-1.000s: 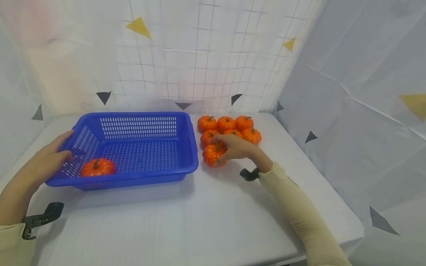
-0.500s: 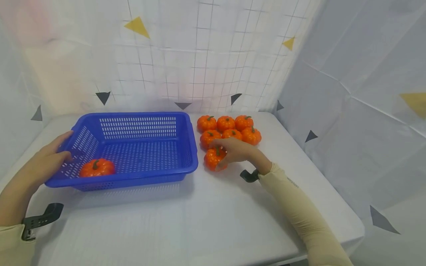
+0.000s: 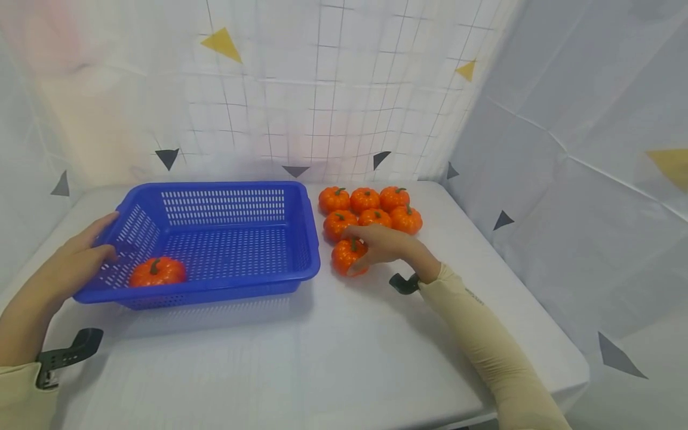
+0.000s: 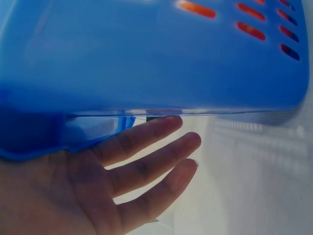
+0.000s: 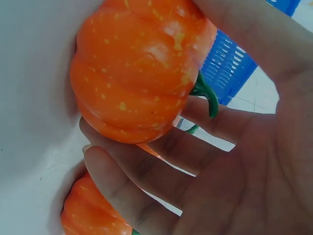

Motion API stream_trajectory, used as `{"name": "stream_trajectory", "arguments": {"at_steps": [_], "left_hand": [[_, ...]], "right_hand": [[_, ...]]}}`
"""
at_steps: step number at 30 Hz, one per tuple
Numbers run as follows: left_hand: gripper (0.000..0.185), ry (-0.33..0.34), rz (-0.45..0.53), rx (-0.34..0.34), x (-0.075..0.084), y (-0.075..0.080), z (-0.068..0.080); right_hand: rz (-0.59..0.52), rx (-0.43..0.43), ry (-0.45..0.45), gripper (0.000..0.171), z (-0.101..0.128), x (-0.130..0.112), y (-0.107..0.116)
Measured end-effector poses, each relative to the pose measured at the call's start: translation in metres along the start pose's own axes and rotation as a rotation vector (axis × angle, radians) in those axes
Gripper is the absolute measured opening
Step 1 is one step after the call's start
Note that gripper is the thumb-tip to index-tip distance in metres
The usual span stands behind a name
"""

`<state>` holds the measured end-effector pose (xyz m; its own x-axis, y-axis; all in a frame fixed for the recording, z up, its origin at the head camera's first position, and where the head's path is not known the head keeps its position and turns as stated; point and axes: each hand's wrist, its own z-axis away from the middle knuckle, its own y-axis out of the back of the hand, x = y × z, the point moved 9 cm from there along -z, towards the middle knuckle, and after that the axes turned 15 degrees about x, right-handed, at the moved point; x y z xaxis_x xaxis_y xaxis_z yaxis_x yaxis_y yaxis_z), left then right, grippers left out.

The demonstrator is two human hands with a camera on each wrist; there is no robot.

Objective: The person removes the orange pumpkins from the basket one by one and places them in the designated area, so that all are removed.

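At the basket's left end my left hand [image 3: 72,263] holds the rim, thumb over the edge. In the left wrist view several fingers [image 4: 156,169] of it lie against the outer wall of the blue plastic basket [image 4: 122,58]. Inside that basket [image 3: 231,278], in the near left corner, sits one small orange pumpkin [image 3: 157,272] with a green stem. My right hand [image 3: 384,243] grips another small pumpkin [image 3: 346,258], thumb on the near side and fingers round the far side. The right wrist view shows this speckled pumpkin [image 5: 132,73] close against the white table.
Behind my right hand several more pumpkins [image 3: 405,220] stand in two rows on the white table [image 3: 322,358]. A white gridded sheet [image 3: 285,89] hangs at the back, and a grey sheet [image 3: 564,179] borders the right side.
My right hand has drawn the pumpkin slightly toward me and to the right, away from the row behind it. The left hand and basket stay in place.
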<state>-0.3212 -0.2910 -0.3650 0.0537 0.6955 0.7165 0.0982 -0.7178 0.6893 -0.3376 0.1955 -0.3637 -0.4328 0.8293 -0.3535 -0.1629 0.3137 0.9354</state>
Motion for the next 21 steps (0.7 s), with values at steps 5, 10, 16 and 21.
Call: {"name": "stream_trajectory", "arguments": {"at_steps": [5,10,16,21], "left_hand": [[0.075,-0.007,0.001,0.005,0.000,0.000,0.000],[0.075,-0.009,0.010,0.008,0.000,0.001,0.000],[0.075,0.002,0.013,-0.002,-0.001,0.001,0.000],[0.075,0.005,0.007,-0.001,0.000,-0.001,-0.001]], "right_hand": [[0.007,0.001,0.033,0.067,0.002,-0.003,0.003],[0.010,0.005,0.067,0.069,0.007,-0.011,0.011],[0.036,0.040,0.101,0.056,0.013,-0.022,0.030],[0.028,0.095,0.103,0.052,0.015,-0.030,0.046]]}}
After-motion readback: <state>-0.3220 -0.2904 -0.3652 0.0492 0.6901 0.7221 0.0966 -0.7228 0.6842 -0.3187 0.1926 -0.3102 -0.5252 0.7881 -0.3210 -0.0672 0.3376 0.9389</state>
